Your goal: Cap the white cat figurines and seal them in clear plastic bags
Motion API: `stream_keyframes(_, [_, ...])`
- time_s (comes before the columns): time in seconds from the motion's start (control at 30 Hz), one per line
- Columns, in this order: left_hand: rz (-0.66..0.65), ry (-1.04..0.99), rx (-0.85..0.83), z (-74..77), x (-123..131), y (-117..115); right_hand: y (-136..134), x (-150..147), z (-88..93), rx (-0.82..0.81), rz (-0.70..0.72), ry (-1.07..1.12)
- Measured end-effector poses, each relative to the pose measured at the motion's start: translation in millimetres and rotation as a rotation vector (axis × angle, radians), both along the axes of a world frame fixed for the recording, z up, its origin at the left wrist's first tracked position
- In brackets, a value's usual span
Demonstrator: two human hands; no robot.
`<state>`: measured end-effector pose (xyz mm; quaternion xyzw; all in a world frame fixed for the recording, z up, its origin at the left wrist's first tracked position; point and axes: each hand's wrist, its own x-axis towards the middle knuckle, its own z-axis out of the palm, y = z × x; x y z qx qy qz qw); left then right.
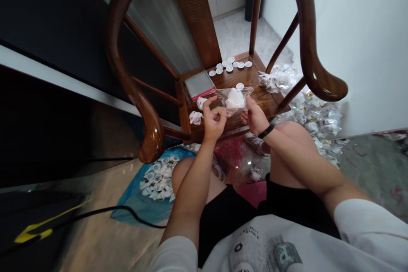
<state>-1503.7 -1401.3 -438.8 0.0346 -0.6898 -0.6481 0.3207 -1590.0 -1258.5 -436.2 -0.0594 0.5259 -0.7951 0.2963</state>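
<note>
Over the front of a wooden chair seat (255,78), both my hands hold a small clear plastic bag (234,100) with a white ceramic piece inside. My left hand (214,120) pinches the bag's left edge with curled fingers. My right hand (253,115), a black band on its wrist, grips the bag's right edge. Two white ceramic figures with red marks (196,112) lie on the seat just left of my left hand.
Small white lids (230,65) and a stack of flat bags (200,84) sit on the seat. Filled clear packets (312,114) pile on the floor at right. White pieces (158,178) lie on a blue sheet by my left knee. A black cable (105,211) crosses the floor.
</note>
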Motion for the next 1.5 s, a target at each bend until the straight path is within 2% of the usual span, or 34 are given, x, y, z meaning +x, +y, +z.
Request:
stream_keyframes(0.13, [-0.009,-0.001,0.016,2.7,4.0,1.2,-1.0,0.6,3.0,-0.006,-0.008,0.101])
stream_keyframes(0.37, [0.051,0.008,0.043,5.2,8.3,0.6,-2.7,3.3,-3.3,-0.090,-0.009,0.124])
stream_keyframes(0.57, [0.055,0.000,0.042,6.2,11.4,-0.5,-3.4,-1.4,-9.9,-0.041,-0.024,0.147])
stream_keyframes(0.7, [-0.027,-0.020,0.172,1.3,10.1,-5.6,-1.4,-1.4,-7.6,0.055,-0.022,0.273])
stream_keyframes(0.83, [-0.213,-0.104,0.331,-7.9,4.3,-10.8,1.5,-2.6,-3.5,0.053,0.014,0.384])
stream_keyframes(0.93, [-0.228,-0.153,0.317,-15.3,-0.7,-12.9,3.8,-7.6,-4.4,0.076,0.059,0.416])
stream_keyframes(1.0, [-0.137,-0.138,0.225,-17.5,-2.1,-13.7,6.1,-13.2,-6.6,0.115,-0.019,0.406])
stream_keyframes(1.07, [0.001,-0.114,0.039,-16.5,-0.9,-13.9,9.4,-18.4,-8.0,0.130,-0.136,0.371])
stream_keyframes(1.1, [0.071,-0.112,-0.086,-15.0,0.6,-13.7,11.3,-20.1,-7.9,0.122,-0.151,0.351])
stream_keyframes(1.17, [0.152,-0.139,-0.370,-11.1,4.6,-12.3,15.1,-21.0,-6.1,0.086,-0.052,0.320])
stream_keyframes(1.23, [0.116,-0.184,-0.623,-7.5,8.6,-9.8,18.6,-19.9,-2.9,0.070,0.098,0.323])
stream_keyframes(1.3, [0.007,-0.218,-0.793,-4.6,11.9,-6.4,21.9,-20.7,-0.4,0.146,0.140,0.384])
stream_keyframes(1.4, [-0.150,-0.254,-0.909,-1.3,15.1,-1.7,28.7,-34.4,-0.7,0.426,0.058,0.653])
stream_keyframes(1.5, [-0.195,-0.286,-0.927,1.4,17.0,-1.3,39.4,-64.9,-5.2,0.765,-0.025,0.929])
